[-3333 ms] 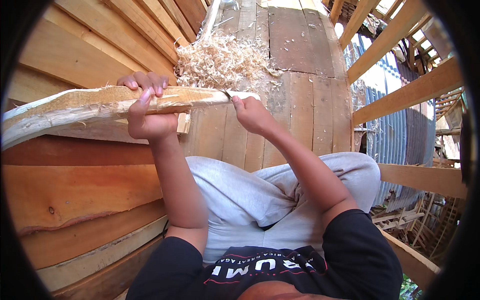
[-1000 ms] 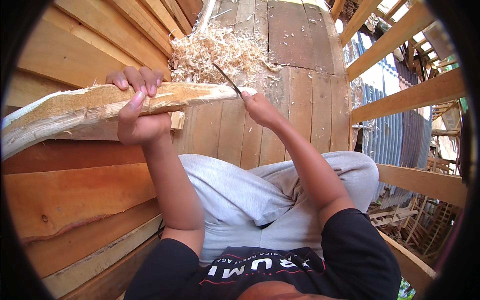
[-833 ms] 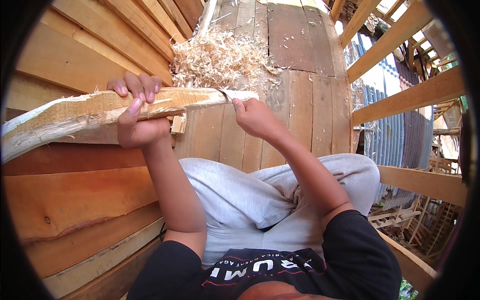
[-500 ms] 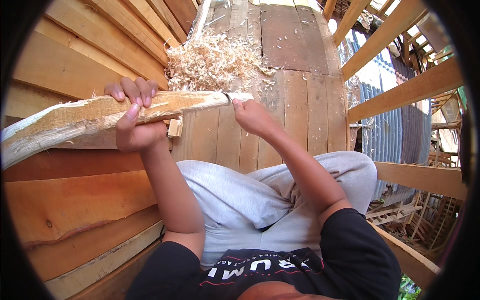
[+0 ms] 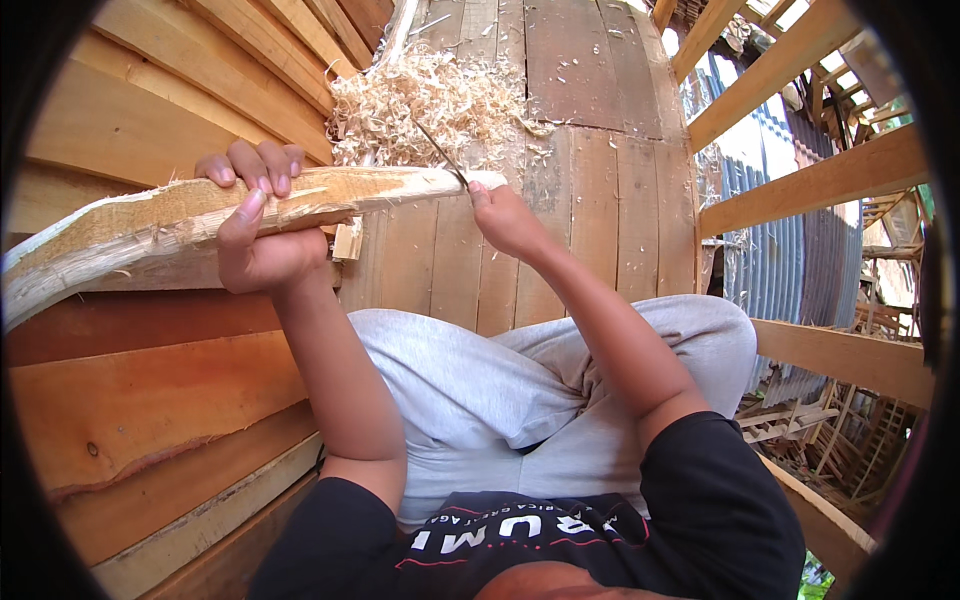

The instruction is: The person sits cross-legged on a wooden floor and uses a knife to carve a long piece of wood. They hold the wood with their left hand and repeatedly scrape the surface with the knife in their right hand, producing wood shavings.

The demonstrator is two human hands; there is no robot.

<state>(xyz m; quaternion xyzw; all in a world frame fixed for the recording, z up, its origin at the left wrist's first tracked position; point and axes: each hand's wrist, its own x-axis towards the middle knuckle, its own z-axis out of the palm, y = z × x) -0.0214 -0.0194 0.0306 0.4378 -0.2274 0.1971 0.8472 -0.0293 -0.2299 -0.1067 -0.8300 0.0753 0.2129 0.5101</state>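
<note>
A long, curved piece of pale, rough-hewn wood (image 5: pixel 360 187) runs from the left rim to the middle of the view. My left hand (image 5: pixel 255 220) is closed around it, thumb on the near side and fingers over the far side. At the wood's right end, my right hand (image 5: pixel 508 218) grips a knife, its handle hidden in the fist. The thin dark knife blade (image 5: pixel 440 146) crosses the wood near its tip and points up and left, over the shavings. Where the blade meets the wood, I cannot tell how deep it sits.
A heap of curled wood shavings (image 5: pixel 430 105) lies on the plank floor (image 5: pixel 590 230) beyond the wood. Stacked boards (image 5: pixel 160 400) line the left side. On the right stand wooden rails (image 5: pixel 810 185), with corrugated metal sheets (image 5: pixel 750 190) outside them. My crossed legs (image 5: pixel 460 370) are in front.
The knife blade has swung into fuller view, now slanting across the far side of the wood. My left hand has shifted slightly left; my right hand has barely moved.
</note>
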